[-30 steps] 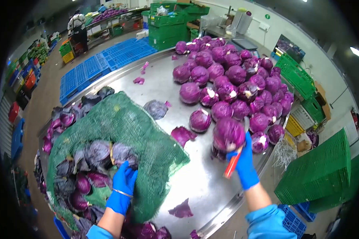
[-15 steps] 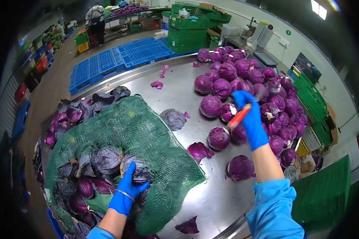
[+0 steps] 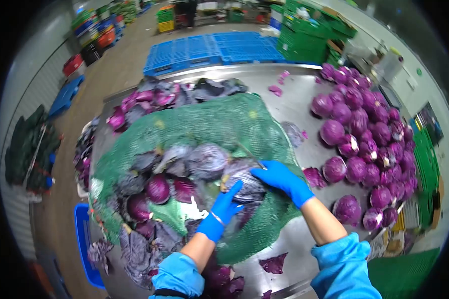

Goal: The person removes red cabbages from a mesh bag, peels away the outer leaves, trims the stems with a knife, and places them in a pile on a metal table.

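Two blue-gloved hands meet on one dusty purple cabbage head that lies in the mouth of a green mesh sack on a round stainless-steel table. The left hand, reaching in from 6 o'clock, has its fingers spread and curled under the near face of the head. The right hand, coming from 4 o'clock, cups the far face with its fingers closed over it. Whether this hand also holds a tool cannot be told: a thin edge shows just above the fingers, too small to read.

Nearest the person, at 6 o'clock, loose purple outer leaves lie on the steel. A head set down on such a leaf may, by this reading, slide or roll toward the rim. Around the grasped head, mesh strands drape close over the other untrimmed cabbages. A likely fault is that netting catches on a glove or on the head as it is lifted, dragging neighbouring heads out with it. A second risk is the loose, papery wrapper leaves, which may peel off in the grip and let the head drop.

Farther out, at 2 to 3 o'clock, trimmed glossy purple cabbages are heaped in a pile. At 12 o'clock, beyond the table, blue plastic pallets cover the floor.
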Demonstrator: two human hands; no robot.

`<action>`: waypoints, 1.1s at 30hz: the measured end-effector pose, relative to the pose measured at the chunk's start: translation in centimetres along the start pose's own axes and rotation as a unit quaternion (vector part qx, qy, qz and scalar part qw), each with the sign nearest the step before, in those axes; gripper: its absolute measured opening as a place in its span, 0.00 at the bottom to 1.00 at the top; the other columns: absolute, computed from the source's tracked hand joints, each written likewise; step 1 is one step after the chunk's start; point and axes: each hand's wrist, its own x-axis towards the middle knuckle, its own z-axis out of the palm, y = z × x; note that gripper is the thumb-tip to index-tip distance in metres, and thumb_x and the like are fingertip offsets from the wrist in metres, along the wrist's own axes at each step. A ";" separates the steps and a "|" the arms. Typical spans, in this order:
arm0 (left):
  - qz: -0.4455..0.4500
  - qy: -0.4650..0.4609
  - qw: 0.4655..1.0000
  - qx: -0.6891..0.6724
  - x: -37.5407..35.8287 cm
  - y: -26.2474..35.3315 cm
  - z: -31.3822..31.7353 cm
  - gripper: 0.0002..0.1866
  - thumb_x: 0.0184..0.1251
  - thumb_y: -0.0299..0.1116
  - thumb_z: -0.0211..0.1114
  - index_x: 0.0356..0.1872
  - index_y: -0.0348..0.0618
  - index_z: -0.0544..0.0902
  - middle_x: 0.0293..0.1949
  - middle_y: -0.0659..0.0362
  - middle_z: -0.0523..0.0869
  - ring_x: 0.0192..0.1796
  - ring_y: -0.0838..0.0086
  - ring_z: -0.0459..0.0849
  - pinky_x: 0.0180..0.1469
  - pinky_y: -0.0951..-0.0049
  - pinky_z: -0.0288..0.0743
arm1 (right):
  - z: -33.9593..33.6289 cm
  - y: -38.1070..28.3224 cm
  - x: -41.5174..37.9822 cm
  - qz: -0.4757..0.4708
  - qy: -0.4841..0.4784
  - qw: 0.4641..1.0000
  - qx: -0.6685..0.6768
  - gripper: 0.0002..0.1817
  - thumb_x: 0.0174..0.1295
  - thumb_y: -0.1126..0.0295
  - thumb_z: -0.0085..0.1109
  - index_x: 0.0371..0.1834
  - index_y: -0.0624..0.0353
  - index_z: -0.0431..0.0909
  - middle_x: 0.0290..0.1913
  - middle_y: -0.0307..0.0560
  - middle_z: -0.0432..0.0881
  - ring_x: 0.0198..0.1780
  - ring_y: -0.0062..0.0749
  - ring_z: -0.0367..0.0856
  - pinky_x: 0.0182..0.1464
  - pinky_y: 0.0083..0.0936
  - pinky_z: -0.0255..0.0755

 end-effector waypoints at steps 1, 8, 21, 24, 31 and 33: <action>0.007 -0.052 0.997 -0.050 -0.6 -0.1 -0.4 0.23 0.62 0.40 0.63 0.57 0.51 0.72 0.51 0.57 0.80 0.50 0.67 0.80 0.50 0.64 0.75 | 0.2 -0.6 -1.0 -0.032 0.018 0.999 0.024 0.27 0.55 0.50 0.58 0.52 0.58 0.76 0.47 0.56 0.81 0.49 0.44 0.80 0.52 0.34 0.71; 0.210 -0.074 0.974 0.052 -14.3 3.0 -1.7 0.34 0.60 0.28 0.62 0.67 0.47 0.57 0.60 0.57 0.69 0.58 0.67 0.73 0.58 0.63 0.71 | 4.1 -5.6 -11.7 -0.222 0.274 0.936 0.000 0.30 0.54 0.64 0.64 0.60 0.65 0.69 0.49 0.49 0.80 0.44 0.35 0.80 0.46 0.31 0.74; 0.387 0.158 0.762 0.493 -28.0 -3.0 -12.4 0.55 0.38 0.38 0.80 0.67 0.40 0.53 0.55 0.51 0.66 0.60 0.62 0.66 0.60 0.59 0.65 | 25.6 -3.2 -19.2 -0.153 0.222 0.962 -0.041 0.30 0.56 0.73 0.54 0.65 0.62 0.61 0.67 0.64 0.58 0.68 0.51 0.59 0.64 0.35 0.60; 0.363 0.150 0.615 0.684 -26.8 -3.3 -14.4 0.56 0.33 0.50 0.79 0.66 0.41 0.59 0.48 0.49 0.72 0.52 0.55 0.67 0.55 0.56 0.61 | 28.1 -0.9 -19.3 0.122 0.120 0.916 0.363 0.30 0.56 0.69 0.55 0.64 0.61 0.63 0.60 0.55 0.71 0.58 0.39 0.72 0.55 0.29 0.69; 0.379 0.114 0.750 0.530 -29.2 -1.3 -17.9 0.50 0.33 0.42 0.82 0.61 0.39 0.64 0.58 0.48 0.67 0.59 0.60 0.69 0.63 0.64 0.63 | 25.7 -8.5 -22.1 0.090 -0.023 0.895 0.436 0.30 0.61 0.61 0.54 0.65 0.60 0.63 0.51 0.42 0.77 0.38 0.17 0.75 0.27 0.14 0.71; 0.422 0.125 0.670 0.598 -34.2 0.8 -15.8 0.47 0.36 0.46 0.80 0.60 0.39 0.66 0.55 0.47 0.70 0.56 0.57 0.71 0.60 0.61 0.63 | 28.3 -7.0 -21.1 0.080 -0.036 0.877 0.472 0.27 0.61 0.60 0.56 0.62 0.59 0.67 0.46 0.43 0.79 0.35 0.19 0.76 0.24 0.14 0.71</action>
